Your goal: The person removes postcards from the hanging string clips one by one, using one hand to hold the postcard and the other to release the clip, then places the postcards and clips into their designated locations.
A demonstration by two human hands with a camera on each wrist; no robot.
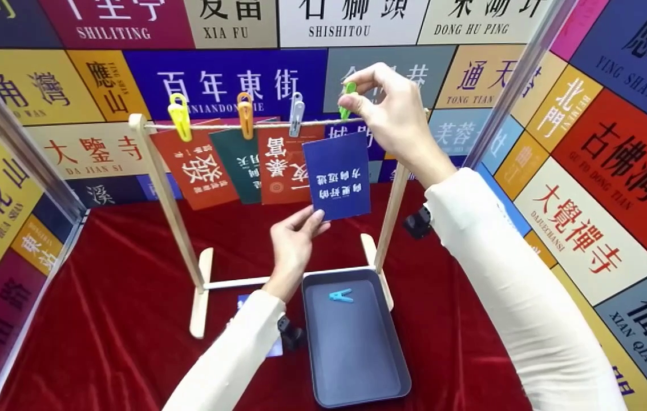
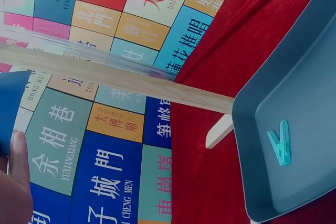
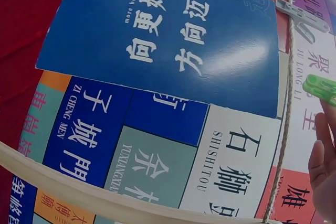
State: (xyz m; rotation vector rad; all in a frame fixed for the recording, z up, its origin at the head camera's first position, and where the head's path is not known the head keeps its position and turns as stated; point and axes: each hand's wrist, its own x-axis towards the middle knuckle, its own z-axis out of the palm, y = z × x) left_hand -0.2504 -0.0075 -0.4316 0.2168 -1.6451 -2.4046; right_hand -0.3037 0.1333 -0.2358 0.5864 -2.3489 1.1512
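Observation:
My left hand pinches a blue card with white characters at its lower left corner, between thumb and fingers. The card is held upright, its top edge just below the twine. Above it, my right hand pinches a green clothespin whose tip reaches the twine. In the right wrist view the card lies apart from the green clothespin. To the left hang a red card, a dark green card and another red card, under yellow, orange and grey clothespins.
A wooden frame carries the twine and stands on red cloth. A dark grey tray in front holds one light blue clothespin. Something blue and white lies partly hidden under the left forearm. Panels with printed characters surround the cloth.

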